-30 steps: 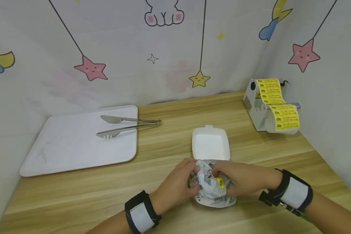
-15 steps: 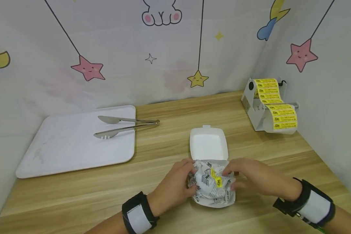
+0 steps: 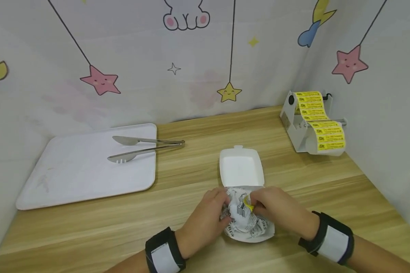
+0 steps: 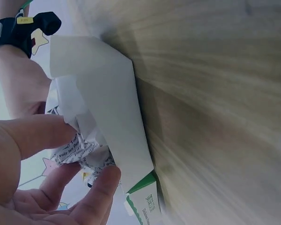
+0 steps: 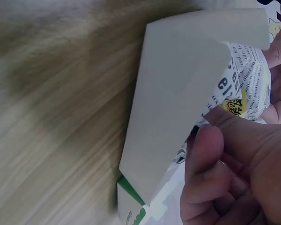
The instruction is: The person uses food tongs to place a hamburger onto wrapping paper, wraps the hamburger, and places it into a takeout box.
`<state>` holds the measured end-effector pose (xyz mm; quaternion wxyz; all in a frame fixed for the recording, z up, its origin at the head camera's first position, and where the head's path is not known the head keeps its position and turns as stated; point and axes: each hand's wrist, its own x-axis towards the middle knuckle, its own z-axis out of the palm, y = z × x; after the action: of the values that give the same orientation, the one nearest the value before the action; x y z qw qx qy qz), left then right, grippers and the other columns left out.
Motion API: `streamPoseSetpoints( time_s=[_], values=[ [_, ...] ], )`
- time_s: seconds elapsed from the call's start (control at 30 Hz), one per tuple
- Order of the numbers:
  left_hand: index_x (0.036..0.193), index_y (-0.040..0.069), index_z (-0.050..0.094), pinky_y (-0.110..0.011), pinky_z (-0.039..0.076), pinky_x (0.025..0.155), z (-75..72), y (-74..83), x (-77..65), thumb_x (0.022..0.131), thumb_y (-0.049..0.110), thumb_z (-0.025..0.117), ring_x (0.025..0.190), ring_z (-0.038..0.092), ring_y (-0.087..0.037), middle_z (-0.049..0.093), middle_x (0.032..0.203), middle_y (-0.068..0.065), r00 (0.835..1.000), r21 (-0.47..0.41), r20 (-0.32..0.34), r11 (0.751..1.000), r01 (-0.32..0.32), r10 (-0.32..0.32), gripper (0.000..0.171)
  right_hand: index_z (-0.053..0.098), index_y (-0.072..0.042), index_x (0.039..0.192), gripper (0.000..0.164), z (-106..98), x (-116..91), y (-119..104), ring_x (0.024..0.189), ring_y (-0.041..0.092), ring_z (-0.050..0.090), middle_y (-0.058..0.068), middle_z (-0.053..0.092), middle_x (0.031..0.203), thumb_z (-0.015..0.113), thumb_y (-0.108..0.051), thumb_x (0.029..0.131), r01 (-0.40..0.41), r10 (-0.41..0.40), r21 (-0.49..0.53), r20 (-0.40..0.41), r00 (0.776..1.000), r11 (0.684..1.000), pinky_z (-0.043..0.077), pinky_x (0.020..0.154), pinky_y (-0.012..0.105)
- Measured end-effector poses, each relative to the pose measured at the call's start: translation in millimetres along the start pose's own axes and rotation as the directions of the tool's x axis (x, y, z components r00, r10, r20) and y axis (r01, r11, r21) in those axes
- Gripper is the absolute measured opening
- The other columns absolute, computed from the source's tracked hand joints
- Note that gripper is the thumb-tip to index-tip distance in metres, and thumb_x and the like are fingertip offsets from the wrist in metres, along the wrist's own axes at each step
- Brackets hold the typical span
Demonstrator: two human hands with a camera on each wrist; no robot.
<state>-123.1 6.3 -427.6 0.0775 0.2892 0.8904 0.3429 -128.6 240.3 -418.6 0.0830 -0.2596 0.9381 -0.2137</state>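
Note:
A bundle wrapped in newsprint-patterned paper (image 3: 238,220) sits in the lower half of an open white clamshell box (image 3: 242,167); what the paper holds is hidden. My left hand (image 3: 205,222) holds the bundle's left side, thumb toward me and fingers on the far side. On the right, my right hand (image 3: 281,208) has its fingers curled at the paper, by a yellow sticker (image 3: 248,203) that it partly covers. The right wrist view shows the sticker (image 5: 236,105) on the wrapper, with thumb and curled forefinger at the paper. Green trim shows on the box (image 4: 143,183) in the left wrist view.
At the left lies a white tray (image 3: 78,170), with steel tongs (image 3: 147,146) resting across its right edge. A dispenser (image 3: 295,129) with a roll of yellow labels (image 3: 329,136) stands at the back right. Printed cloth walls (image 3: 140,76) border the wooden table (image 3: 106,231).
My right hand drew back to the right, baring the yellow sticker, then came back onto the wrapper over it. My left hand stays at the bundle's left side. The view shifts slightly.

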Motion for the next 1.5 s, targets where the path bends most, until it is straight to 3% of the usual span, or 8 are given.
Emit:
streamPoseSetpoints(
  time_s=[0.2,0.37,0.57,0.87,1.1,1.27,1.4,1.5],
  values=[
    [0.146,0.008,0.053,-0.034,0.051,0.100,1.6,-3.3,-0.8,0.091,0.010,0.076,0.117,0.056,-0.024,0.060,0.137,-0.012,0.995,0.143,0.047,0.986,-0.088,0.082,0.059,0.065,-0.017,0.075,0.024,5,8,0,0.069,0.001,0.051,-0.012,0.058,0.074,0.083,-0.001,0.080,0.053,-0.054,-0.049,-0.010,0.998,0.997,0.047,0.060,0.023],
    [0.145,0.006,0.055,-0.030,0.051,0.097,-0.4,-2.5,-3.1,0.102,0.018,0.062,0.118,0.052,-0.024,0.053,0.145,-0.017,0.979,0.333,0.136,0.923,-0.191,0.154,0.046,0.070,-0.014,0.083,0.016,4,6,-1,0.075,0.003,0.058,-0.009,0.065,0.082,0.080,-0.002,0.084,0.052,-0.052,-0.044,-0.007,0.999,0.998,0.052,0.065,0.026],
    [0.146,-0.002,0.051,-0.036,0.048,0.103,-2.2,1.8,-3.5,0.110,0.024,0.043,0.122,0.052,-0.028,0.052,0.146,-0.021,0.970,0.354,0.167,0.907,-0.229,0.180,0.045,0.070,-0.004,0.105,0.021,-3,0,-2,0.075,0.004,0.059,-0.005,0.067,0.087,0.071,0.003,0.085,0.040,-0.041,0.047,0.013,0.999,0.998,0.054,0.064,0.027],
    [0.137,0.003,0.062,-0.030,0.053,0.091,2.2,5.5,2.6,0.105,0.026,0.057,0.107,0.054,-0.024,0.061,0.132,-0.014,0.978,0.439,0.115,0.874,-0.207,0.174,0.039,0.058,0.005,0.137,0.052,-5,-2,-1,0.065,-0.001,0.047,-0.010,0.054,0.080,0.070,0.001,0.086,0.004,-0.012,0.141,0.054,0.998,0.990,0.045,0.055,0.022],
    [0.134,0.005,0.064,-0.026,0.054,0.085,0.4,7.5,5.2,0.104,0.027,0.059,0.106,0.053,-0.023,0.057,0.134,-0.013,0.978,0.433,0.133,0.879,-0.201,0.158,0.038,0.056,0.004,0.142,0.058,-1,2,-1,0.078,0.005,0.053,0.010,0.066,0.119,0.068,-0.002,0.086,0.043,-0.049,0.067,0.098,0.994,0.997,0.048,0.063,0.023],
    [0.135,0.005,0.061,-0.025,0.054,0.083,1.4,5.9,5.7,0.103,0.025,0.062,0.104,0.054,-0.022,0.056,0.137,-0.009,0.973,0.445,0.117,0.865,-0.232,0.201,0.038,0.062,0.004,0.135,0.053,1,8,-2,0.076,0.005,0.051,0.003,0.064,0.106,0.069,-0.004,0.083,0.065,-0.069,0.036,0.116,0.991,0.997,0.047,0.063,0.023],
    [0.136,0.011,0.056,-0.027,0.053,0.081,2.2,4.2,5.9,0.103,0.021,0.061,0.101,0.053,-0.021,0.059,0.133,-0.006,0.970,0.352,0.095,0.904,-0.242,0.223,0.035,0.066,0.002,0.129,0.049,0,11,-2,0.080,0.007,0.054,0.001,0.063,0.102,0.070,-0.003,0.081,0.067,-0.071,0.038,0.126,0.989,0.997,0.049,0.066,0.025],
    [0.130,0.015,0.060,-0.027,0.053,0.079,2.0,3.9,6.1,0.103,0.021,0.060,0.101,0.053,-0.021,0.060,0.134,-0.005,0.970,0.326,0.094,0.914,-0.244,0.225,0.027,0.064,0.001,0.132,0.049,-3,10,0,0.087,0.010,0.058,0.007,0.067,0.114,0.071,-0.004,0.083,0.061,-0.066,0.045,0.134,0.989,0.997,0.053,0.073,0.029]
  ],
)
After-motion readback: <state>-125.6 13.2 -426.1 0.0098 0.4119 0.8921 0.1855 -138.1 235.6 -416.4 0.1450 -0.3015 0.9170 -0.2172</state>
